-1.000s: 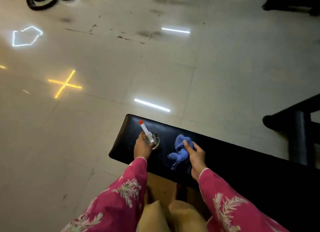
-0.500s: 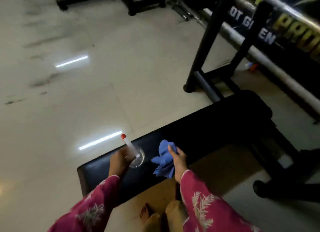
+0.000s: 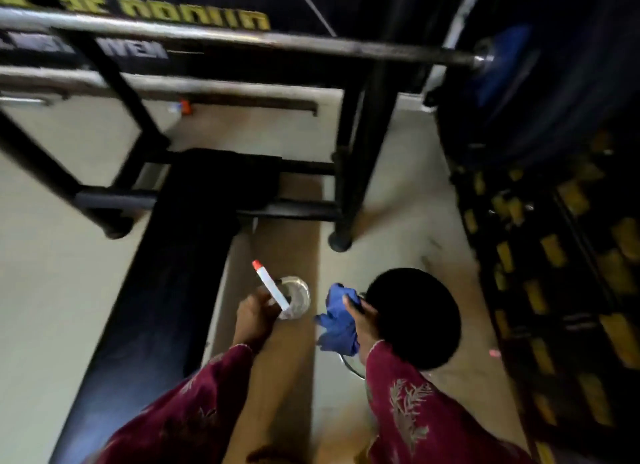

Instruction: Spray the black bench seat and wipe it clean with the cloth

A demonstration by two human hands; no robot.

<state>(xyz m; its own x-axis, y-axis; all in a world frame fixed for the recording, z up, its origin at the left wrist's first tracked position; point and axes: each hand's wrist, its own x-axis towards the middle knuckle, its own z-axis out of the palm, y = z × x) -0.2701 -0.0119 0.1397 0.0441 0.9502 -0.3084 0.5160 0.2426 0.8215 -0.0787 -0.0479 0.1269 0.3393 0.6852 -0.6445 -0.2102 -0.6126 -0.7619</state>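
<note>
Pale floor tiles (image 3: 62, 307) spread under dark gym equipment, with the frame blurred throughout. At the centre of the job lay the black bench seat (image 3: 166, 290), a long pad running from about seven o'clock up toward twelve, where it met the rack's black uprights (image 3: 360, 158). Neither hand was over it.

Just right of the pad's edge, the left hand (image 3: 256, 319) was closed in a grip around a clear spray bottle (image 3: 294, 300), whose white nozzle tube with a red tip (image 3: 270, 285) pointed toward eleven o'clock. Whether a finger rested on the trigger could not be told. At three o'clock from the bottle, near it but apart, the right hand (image 3: 363, 321) held the bunched blue cloth (image 3: 337, 319) in a closed grip, above the near edge of a round black stool seat (image 3: 419, 318).

Farther out, a steel barbell (image 3: 242, 42) crossed the top of the view, ending in a dark weight plate (image 3: 519, 82) at two o'clock. A black and yellow mat (image 3: 561, 290) filled the three o'clock side.

Judging by this, the work sat in the spraying stage, or between passes, with both tools carried off the table. The next move probably called for swinging the bottle toward nine o'clock, aiming the nozzle down at the pad, then following with the cloth pressed flat along its length.
</note>
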